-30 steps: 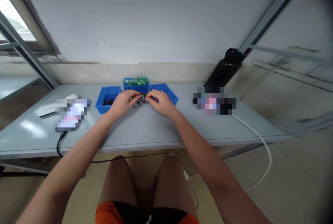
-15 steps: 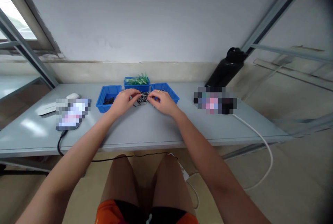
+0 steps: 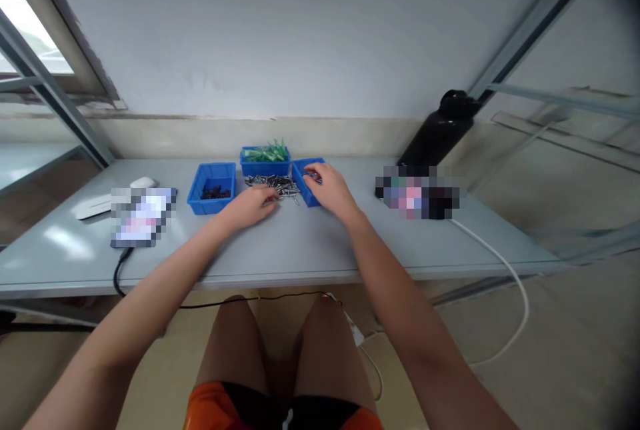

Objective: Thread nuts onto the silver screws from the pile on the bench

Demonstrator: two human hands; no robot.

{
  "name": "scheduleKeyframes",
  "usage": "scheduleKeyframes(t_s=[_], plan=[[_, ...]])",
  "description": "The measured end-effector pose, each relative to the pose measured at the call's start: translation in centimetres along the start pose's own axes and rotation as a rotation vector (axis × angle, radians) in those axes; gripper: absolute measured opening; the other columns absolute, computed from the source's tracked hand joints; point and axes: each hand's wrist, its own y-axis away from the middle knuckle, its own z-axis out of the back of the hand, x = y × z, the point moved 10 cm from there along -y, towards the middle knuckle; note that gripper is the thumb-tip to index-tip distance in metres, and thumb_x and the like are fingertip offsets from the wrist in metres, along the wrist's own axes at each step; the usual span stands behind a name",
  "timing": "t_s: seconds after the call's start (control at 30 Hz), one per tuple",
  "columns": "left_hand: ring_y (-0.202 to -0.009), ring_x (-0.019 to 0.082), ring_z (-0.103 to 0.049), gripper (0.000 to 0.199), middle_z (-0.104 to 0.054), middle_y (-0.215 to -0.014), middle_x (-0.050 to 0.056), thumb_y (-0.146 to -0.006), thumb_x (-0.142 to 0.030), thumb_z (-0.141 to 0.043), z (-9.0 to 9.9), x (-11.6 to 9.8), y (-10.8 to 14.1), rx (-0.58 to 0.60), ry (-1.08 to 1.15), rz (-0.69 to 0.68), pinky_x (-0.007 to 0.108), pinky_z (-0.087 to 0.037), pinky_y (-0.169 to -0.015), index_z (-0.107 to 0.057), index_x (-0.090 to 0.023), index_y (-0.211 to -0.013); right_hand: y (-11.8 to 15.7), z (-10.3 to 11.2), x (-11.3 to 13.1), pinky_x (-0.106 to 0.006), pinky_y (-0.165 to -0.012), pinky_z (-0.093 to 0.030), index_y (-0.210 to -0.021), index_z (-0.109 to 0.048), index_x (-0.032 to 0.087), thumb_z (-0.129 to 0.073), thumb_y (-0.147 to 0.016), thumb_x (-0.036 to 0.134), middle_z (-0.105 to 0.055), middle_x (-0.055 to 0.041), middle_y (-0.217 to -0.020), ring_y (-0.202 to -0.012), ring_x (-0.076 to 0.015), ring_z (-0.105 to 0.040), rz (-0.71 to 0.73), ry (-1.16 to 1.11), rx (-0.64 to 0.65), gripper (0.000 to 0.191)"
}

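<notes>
A loose pile of small, slim dark and silver metal pieces (image 3: 277, 183) lies on the table between blue bins. At the pile's near left edge rests my left hand (image 3: 250, 205), fingers loosely bent and apart; nothing shows between them. My right hand (image 3: 331, 189) reaches over the right blue bin (image 3: 306, 193), with thumb and forefinger apart above its inside. Some metal pieces show in that bin, partly covered by the hand. To the left, another blue bin (image 3: 213, 207) holds small dark parts (image 3: 216, 193). Green plastic pieces (image 3: 270, 151) fill the back blue bin (image 3: 265, 168).
A phone (image 3: 145, 217) with a black cable and a white case (image 3: 143, 183) are on the left. At right stand a black bottle (image 3: 435, 133) and a blurred device (image 3: 415, 197) with a white cable. The wall closes off the table's back; metal posts flank it.
My hands were together over the pile and have parted. The right one moved right, over the right bin; the left lowered to the pile's near edge.
</notes>
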Motion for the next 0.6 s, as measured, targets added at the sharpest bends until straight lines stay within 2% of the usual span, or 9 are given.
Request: scheduleKeyframes(t_s=[0.17,0.33,0.6], plan=[[-0.108,0.025,-0.06,0.035,-0.063,-0.114,0.015,-0.09,-0.026,-0.048,-1.0,1.1,0.1,0.006,-0.15,0.033,0.038,-0.047,-0.096,-0.061,-0.012,-0.12,-0.3,0.0,1.2,-0.036,-0.084,-0.048,-0.099,-0.066,0.022,-0.054,-0.087,0.026,-0.066,-0.0064,-0.095,-0.085,-0.0189,-0.062,0.043,-0.091,0.003,0.018],[-0.099,0.024,-0.063,0.033,-0.067,-0.104,0.015,-0.093,-0.018,-0.039,-2.1,1.3,0.2,0.113,-0.242,0.04,0.037,-0.049,-0.091,-0.065,-0.01,-0.113,-0.3,0.4,1.5,-0.035,-0.083,-0.048,-0.095,-0.067,0.021,-0.054,-0.087,0.025,-0.066,-0.0057,-0.093,-0.082,-0.0181,-0.061,0.068,-0.124,-0.026,0.016],[-0.091,0.022,-0.066,0.036,-0.068,-0.097,0.013,-0.088,-0.006,-0.039,-1.5,1.1,0.1,0.091,-0.259,0.07,0.036,-0.052,-0.084,-0.066,-0.013,-0.111,-0.3,0.5,1.5,-0.035,-0.081,-0.048,-0.092,-0.066,0.022,-0.054,-0.087,0.027,-0.066,-0.0049,-0.09,-0.079,-0.0178,-0.06,0.087,-0.151,-0.052,0.014]])
